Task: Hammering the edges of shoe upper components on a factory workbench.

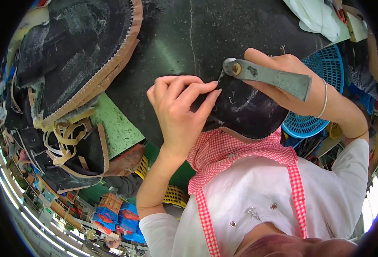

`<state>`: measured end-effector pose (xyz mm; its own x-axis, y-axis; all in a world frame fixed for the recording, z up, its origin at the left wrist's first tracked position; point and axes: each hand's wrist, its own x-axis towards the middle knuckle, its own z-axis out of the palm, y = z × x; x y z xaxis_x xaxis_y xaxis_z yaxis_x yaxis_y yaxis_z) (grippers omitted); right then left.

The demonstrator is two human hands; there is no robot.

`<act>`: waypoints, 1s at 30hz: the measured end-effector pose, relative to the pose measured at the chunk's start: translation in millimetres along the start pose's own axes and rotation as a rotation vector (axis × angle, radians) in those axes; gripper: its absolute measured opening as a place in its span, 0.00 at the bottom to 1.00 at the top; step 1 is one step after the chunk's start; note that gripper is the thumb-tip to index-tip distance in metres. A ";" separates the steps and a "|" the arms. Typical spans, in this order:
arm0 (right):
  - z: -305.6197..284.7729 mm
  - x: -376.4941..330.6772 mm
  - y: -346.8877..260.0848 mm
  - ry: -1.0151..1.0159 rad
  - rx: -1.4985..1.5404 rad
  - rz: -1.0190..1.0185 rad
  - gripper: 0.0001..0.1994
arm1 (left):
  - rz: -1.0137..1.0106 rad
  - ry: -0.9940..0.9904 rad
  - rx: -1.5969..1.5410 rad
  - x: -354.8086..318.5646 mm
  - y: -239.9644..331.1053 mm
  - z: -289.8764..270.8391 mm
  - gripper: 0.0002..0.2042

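a hammer (266,73) is above the dark surface (223,25), over a black piece (255,115) with a tan edge; its handle is mostly hidden by the right hand (298,64), which is wrapped around it. the left hand (178,107) has thumb and forefinger nearly together just beside the hammer's round face; whether something small is pinched between them is too hard to make out. below, the black piece meets a red checked apron (223,143).

to the right, a blue basket (334,64) is partly covered by the right arm, its contents mostly hidden. a yellow basket (174,195) is half hidden behind the left arm; farther off, blue crates (107,216) hold red things, too small to tell. at upper left, stitched black pieces (82,38) are cut off by the view's rim.
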<state>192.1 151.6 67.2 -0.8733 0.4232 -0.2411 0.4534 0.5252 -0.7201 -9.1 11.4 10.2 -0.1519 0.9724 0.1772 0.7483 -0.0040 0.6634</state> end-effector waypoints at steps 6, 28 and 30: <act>-13.9 6.6 1.1 0.300 -0.204 -0.396 0.11 | 0.169 0.078 0.222 -3.9 4.2 1.7 0.08; -5.6 5.8 -27.5 -0.352 -0.248 0.004 0.14 | 0.168 0.021 0.125 -8.0 -8.4 -6.9 0.07; -5.3 3.7 -12.8 -0.136 -0.147 -0.127 0.13 | 0.122 0.012 0.082 -2.8 -11.5 -7.5 0.06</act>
<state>184.1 150.4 79.0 -0.9366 0.2484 -0.2471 0.3504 0.6738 -0.6506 -22.1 6.9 7.5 -0.0643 0.9629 0.2619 0.8121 -0.1021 0.5746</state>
